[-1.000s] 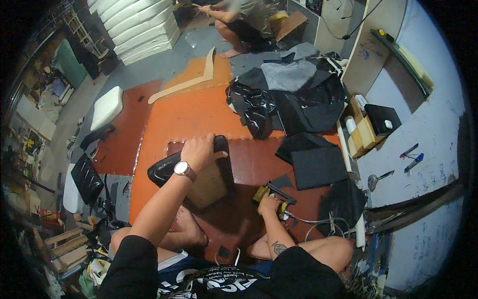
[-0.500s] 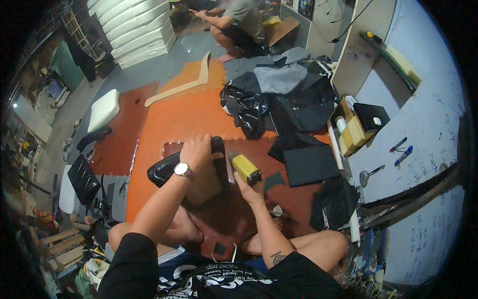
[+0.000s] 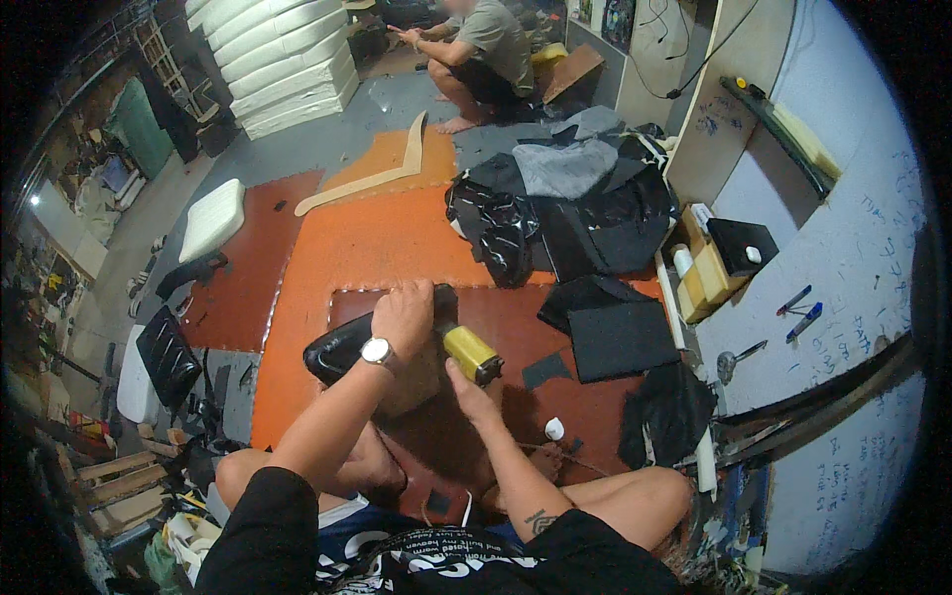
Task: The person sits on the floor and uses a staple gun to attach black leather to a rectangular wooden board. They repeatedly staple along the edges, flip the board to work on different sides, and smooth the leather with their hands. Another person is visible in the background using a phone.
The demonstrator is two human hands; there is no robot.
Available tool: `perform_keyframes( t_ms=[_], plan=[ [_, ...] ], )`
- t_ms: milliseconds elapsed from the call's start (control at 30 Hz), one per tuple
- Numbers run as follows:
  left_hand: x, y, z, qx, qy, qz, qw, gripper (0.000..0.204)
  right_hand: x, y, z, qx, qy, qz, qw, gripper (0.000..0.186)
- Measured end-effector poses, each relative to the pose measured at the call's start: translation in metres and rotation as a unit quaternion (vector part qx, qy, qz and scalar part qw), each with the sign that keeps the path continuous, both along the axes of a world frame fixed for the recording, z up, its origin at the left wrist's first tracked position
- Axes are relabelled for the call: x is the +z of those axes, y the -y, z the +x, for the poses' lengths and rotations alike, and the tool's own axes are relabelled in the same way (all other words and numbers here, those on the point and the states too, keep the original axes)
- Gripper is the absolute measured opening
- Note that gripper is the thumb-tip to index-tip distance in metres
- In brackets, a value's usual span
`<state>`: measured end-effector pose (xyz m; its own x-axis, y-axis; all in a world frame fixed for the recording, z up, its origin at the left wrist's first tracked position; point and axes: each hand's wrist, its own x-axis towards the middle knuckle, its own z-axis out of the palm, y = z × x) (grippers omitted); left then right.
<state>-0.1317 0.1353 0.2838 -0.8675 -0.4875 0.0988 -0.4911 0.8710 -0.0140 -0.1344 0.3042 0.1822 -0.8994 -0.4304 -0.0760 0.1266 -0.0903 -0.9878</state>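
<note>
A seat with a glossy black cover (image 3: 332,347) and a brownish underside (image 3: 412,392) stands tilted in front of me, between my legs. My left hand (image 3: 403,319), with a watch on its wrist, is closed over the seat's upper edge, its fingers on the black cover. To its right, my right hand (image 3: 471,392) is wrapped round a yellow staple gun (image 3: 470,355) with a dark end. The staple gun's front is close to the seat's right side; whether they touch I cannot tell. My forearm and hand hide part of the seat.
Black cover material lies heaped (image 3: 585,208) ahead right, near a flat black piece (image 3: 622,339). A yellow box (image 3: 711,278) stands by the right wall. White foam blocks (image 3: 288,69) are stacked far left. A person (image 3: 476,64) squats beyond the orange mat (image 3: 367,238).
My right hand has brought the staple gun left, closer to the seat. My left hand stays on the seat's upper edge. The whole view has shifted slightly.
</note>
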Motion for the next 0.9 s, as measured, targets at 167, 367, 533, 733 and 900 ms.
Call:
perform_keyframes(
  t_ms=[167, 367, 533, 733, 900],
  plan=[
    [0.026, 0.009, 0.021, -0.125, 0.017, 0.055, 0.991, 0.076, 0.006, 0.001, 0.004, 0.011, -0.016, 0.039, 0.999, 0.036],
    [0.044, 0.052, 0.084, -0.194, 0.034, 0.095, 0.976, 0.103, 0.014, 0.009, 0.006, 0.019, -0.027, 0.016, 0.999, 0.035],
    [0.064, 0.025, 0.085, -0.113, 0.087, 0.058, 0.988, 0.102, 0.021, 0.007, 0.017, 0.007, -0.022, -0.002, 1.0, 0.034],
    [0.043, 0.019, 0.085, -0.113, 0.072, 0.018, 0.991, 0.095, 0.027, 0.005, 0.032, 0.055, -0.086, 0.047, 0.994, 0.032],
    [0.056, 0.034, 0.096, -0.197, -0.005, 0.133, 0.971, 0.109, -0.038, 0.001, 0.009, 0.029, -0.056, 0.082, 0.995, 0.048]
  ],
)
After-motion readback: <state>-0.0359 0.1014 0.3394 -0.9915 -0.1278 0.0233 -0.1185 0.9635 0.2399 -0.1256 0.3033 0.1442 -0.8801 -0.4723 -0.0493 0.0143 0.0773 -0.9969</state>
